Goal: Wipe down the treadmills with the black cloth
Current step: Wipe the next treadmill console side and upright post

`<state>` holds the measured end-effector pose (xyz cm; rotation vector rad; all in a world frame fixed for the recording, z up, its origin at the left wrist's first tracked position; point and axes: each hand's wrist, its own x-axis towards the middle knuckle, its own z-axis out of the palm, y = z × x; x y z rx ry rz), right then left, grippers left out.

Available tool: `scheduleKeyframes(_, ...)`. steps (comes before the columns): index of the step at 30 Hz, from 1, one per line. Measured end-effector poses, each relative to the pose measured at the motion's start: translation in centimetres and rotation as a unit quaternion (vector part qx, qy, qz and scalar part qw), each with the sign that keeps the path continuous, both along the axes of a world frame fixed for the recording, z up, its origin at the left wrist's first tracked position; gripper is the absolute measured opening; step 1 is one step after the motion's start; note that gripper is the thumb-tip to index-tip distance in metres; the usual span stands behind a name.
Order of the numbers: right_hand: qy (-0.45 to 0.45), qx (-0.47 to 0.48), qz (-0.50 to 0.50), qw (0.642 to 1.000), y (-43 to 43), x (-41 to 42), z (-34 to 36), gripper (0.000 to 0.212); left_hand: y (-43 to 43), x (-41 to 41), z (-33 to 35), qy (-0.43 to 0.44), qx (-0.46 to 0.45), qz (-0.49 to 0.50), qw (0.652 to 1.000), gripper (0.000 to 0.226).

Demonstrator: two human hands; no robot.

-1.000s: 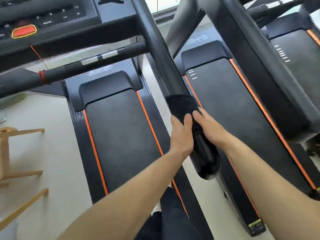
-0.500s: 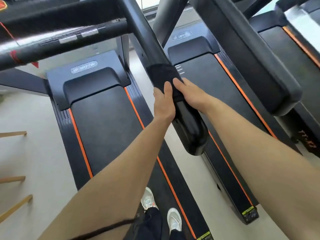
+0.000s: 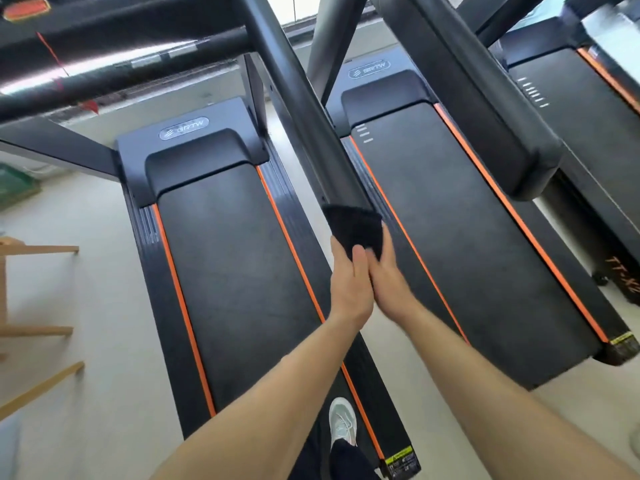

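two hands meet on the black cloth [image 3: 355, 232], which we have wrapped around the handrail [image 3: 301, 109] of the left treadmill [image 3: 239, 271]. our left hand [image 3: 349, 289] lies over the near-left side of the cloth and our right hand [image 3: 389, 285] presses in from the right, thumbs and fingers folded toward each other so that both hands are clamped on the cloth with the rail inside it. the rail's end is hidden under our hands and the cloth, so we cannot tell how much of it is left toward us.

what matters for the coming stroke is the rail's long axis — it runs from the cloth up and away, slanting toward the console at the top left. the bare rail lies beyond the grip, further from us, with both hands about equally near. we judge that any further wiping has to slide along that slant, away from the body, with the wrap kept closed around the tube.

the second treadmill [image 3: 460, 244] sits just to the right, its own rail [image 3: 478, 109] running roughly parallel — we take it for a later surface.
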<state>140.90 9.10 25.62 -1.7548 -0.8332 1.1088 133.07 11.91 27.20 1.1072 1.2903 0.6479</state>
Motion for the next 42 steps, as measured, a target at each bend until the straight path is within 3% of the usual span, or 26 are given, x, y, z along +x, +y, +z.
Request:
scheduleKeyframes(3,-0.014,0.02,-0.013,1.0,-1.5,-2.3,-2.1,0.064,0.9,-0.1,0.2,-0.001,-0.016,-0.004,1.0,0.049)
scheduleKeyframes(7,-0.041,0.049,-0.059,0.996,1.5,-1.3,-1.8,0.061,3.3,0.2,0.0,-0.021,0.02,0.006,1.0,0.048)
scheduleKeyframes(15,-0.127,0.111,-0.003,0.986,3.0,1.6,-2.4,0.08,0.4,1.4,-1.2,-0.046,0.02,0.033,0.998,0.04)
scheduleKeyframes(18,-0.066,0.091,-0.018,0.993,3.7,2.5,-2.6,0.075,-0.7,1.7,-0.9,-0.061,-0.013,0.028,0.998,0.051)
scheduleKeyframes(22,0.008,0.085,-0.068,0.994,2.8,0.5,-3.7,0.058,1.4,1.9,-1.3,-0.064,-0.014,0.054,0.996,0.047)
scheduleKeyframes(26,-0.067,0.101,-0.068,0.99,0.7,-2.8,-3.2,0.063,5.7,0.8,-2.2,-0.107,-0.079,0.099,0.986,0.073)
scheduleKeyframes(31,0.008,0.124,-0.056,0.991,1.5,-1.3,-3.8,0.063,5.6,1.1,-1.8,-0.125,-0.159,0.105,0.974,0.062)
scheduleKeyframes(36,0.09,0.069,-0.055,0.992,7.0,2.8,-0.7,0.056,1.8,1.8,-0.6,-0.058,-0.119,0.073,0.988,0.045)
scheduleKeyframes(39,0.004,0.03,-0.036,0.999,5.9,1.5,1.2,0.048,4.5,1.9,1.5,-0.019,-0.099,0.06,0.993,0.031)
scheduleKeyframes(42,-0.075,0.023,-0.009,0.997,6.1,1.0,3.5,0.036,7.8,2.2,2.7,0.02,-0.11,0.058,0.992,0.033)
